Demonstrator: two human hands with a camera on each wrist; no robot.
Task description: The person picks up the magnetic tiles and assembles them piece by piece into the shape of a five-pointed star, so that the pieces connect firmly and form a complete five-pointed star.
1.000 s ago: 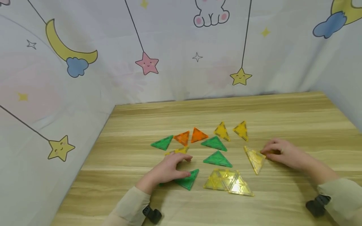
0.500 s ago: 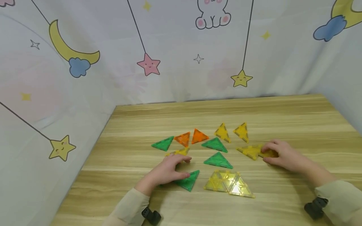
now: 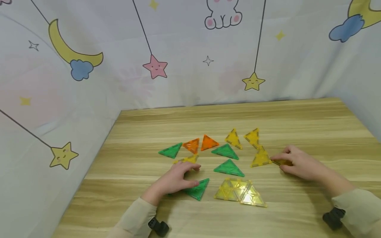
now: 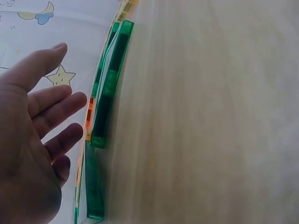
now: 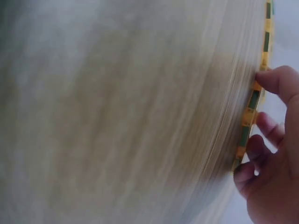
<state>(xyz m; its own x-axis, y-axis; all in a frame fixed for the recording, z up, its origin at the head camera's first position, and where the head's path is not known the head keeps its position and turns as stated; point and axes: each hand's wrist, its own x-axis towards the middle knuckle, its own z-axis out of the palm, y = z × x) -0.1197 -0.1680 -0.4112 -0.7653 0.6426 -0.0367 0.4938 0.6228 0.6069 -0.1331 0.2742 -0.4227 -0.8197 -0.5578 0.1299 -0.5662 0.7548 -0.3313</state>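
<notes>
My right hand (image 3: 302,164) pinches a yellow triangular magnetic tile (image 5: 244,135), mostly hidden under its fingers in the head view. Another yellow triangle (image 3: 261,158) lies just left of those fingertips, its upper tip meeting a third yellow triangle (image 3: 253,137). My left hand (image 3: 175,178), fingers relaxed and holding nothing, hovers over a green triangular tile (image 3: 200,190). In the left wrist view, green tiles (image 4: 111,84) stand edge-on beside the left palm. A yellow tile (image 3: 191,158) is partly covered by the left hand.
Joined yellow triangles (image 3: 239,191) lie between the hands at the front. Green triangles (image 3: 229,168) sit mid-table, with orange triangles (image 3: 209,142) and a loose yellow triangle (image 3: 233,138) behind. A printed curtain (image 3: 184,79) borders the wooden table (image 3: 143,211).
The yellow triangle beside my right fingertips has turned and shifted up and left, now touching the yellow triangle behind it. My right hand has moved slightly; the left stays put.
</notes>
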